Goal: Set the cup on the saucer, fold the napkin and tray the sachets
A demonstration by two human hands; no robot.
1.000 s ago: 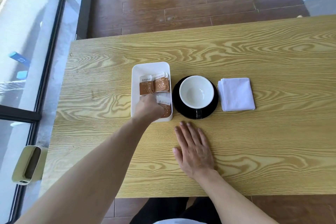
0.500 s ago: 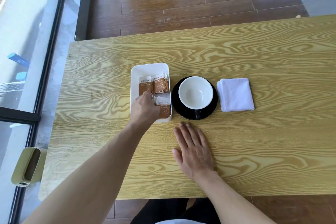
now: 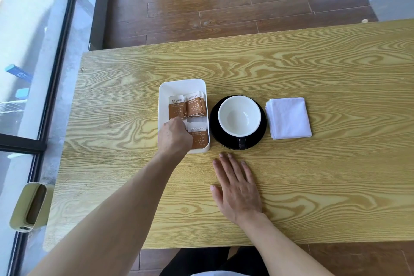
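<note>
A white cup (image 3: 239, 116) stands on a black saucer (image 3: 259, 139), its dark handle pointing toward me. To its right lies a folded white napkin (image 3: 289, 117). Left of the saucer, a white tray (image 3: 182, 85) holds several brown-and-white sachets (image 3: 193, 105). My left hand (image 3: 174, 135) reaches into the tray's near left part, fingers curled down onto a sachet's white edge (image 3: 185, 123). The fingertips are hidden, so a grip does not show. My right hand (image 3: 236, 186) rests flat on the table in front of the saucer, fingers apart, holding nothing.
The wooden table (image 3: 313, 175) runs off to the right; its near edge is just below my forearms. A window wall lines the left side, with a pale green bin (image 3: 29, 207) on the floor beside the table. Brown floorboards lie beyond the far edge.
My left hand has shifted slightly left inside the tray, uncovering more of the near sachet. My right hand, the cup, the saucer and the napkin have not moved.
</note>
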